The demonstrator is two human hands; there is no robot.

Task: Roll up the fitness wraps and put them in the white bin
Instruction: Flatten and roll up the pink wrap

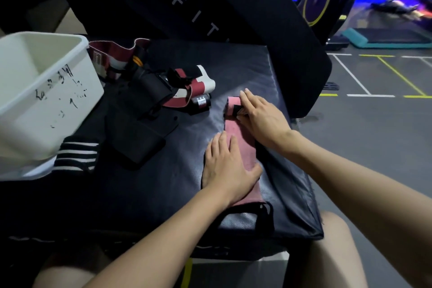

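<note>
rolling has barely started, as we read it: our pink wrap (237, 145) lies stretched flat along the dark padded bench (145, 184), running from near our body out toward the far edge. our left hand (228, 166) rests flat on the near stretch with fingers straight, pinning it down and gripping nothing. our right hand (261, 116) presses on the far end beside the black tab there, fingers mostly extended; we cannot tell whether the thumb pinches the tab. white bin (70, 82) stands at the bench's left, well apart from the wrap, with a heap of dark red and black wraps (177, 89) between. next, we judge, we must curl one end over tightly and roll it along the strip, keeping edges aligned.
</note>
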